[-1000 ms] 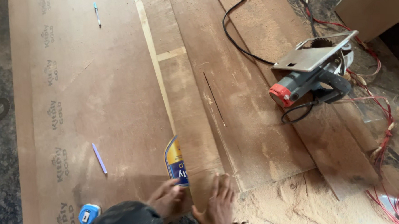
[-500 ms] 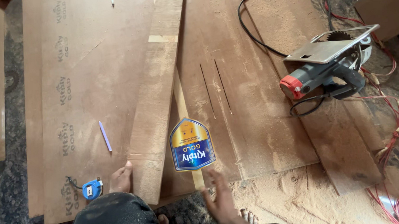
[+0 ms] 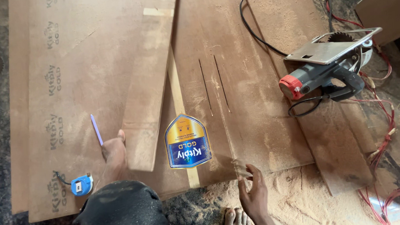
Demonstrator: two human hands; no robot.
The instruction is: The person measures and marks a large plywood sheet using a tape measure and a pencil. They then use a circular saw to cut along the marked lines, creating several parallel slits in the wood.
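My left hand (image 3: 114, 152) grips the near left corner of a long narrow plywood strip (image 3: 149, 79), which lies slanted over a large brown plywood sheet (image 3: 61, 86). My right hand (image 3: 254, 192) hovers with fingers apart, holding nothing, just off the near edge of a second sheet (image 3: 253, 101). That sheet has two thin saw cuts in it. A blue and gold sticker (image 3: 187, 142) lies between my hands. My dark-clad knee (image 3: 121, 208) hides the boards' near edge.
A circular saw (image 3: 327, 72) with a red end cap rests on its side at the right, with a black cable and red wires (image 3: 384, 132) around it. A blue tape measure (image 3: 81, 184) and a purple pencil (image 3: 96, 129) lie left. Sawdust (image 3: 300, 197) and my bare toes (image 3: 237, 220) are nearby.
The strip has swung left across the large sheet with my left hand on it, uncovering the sticker. My right hand has come off the board and opened.
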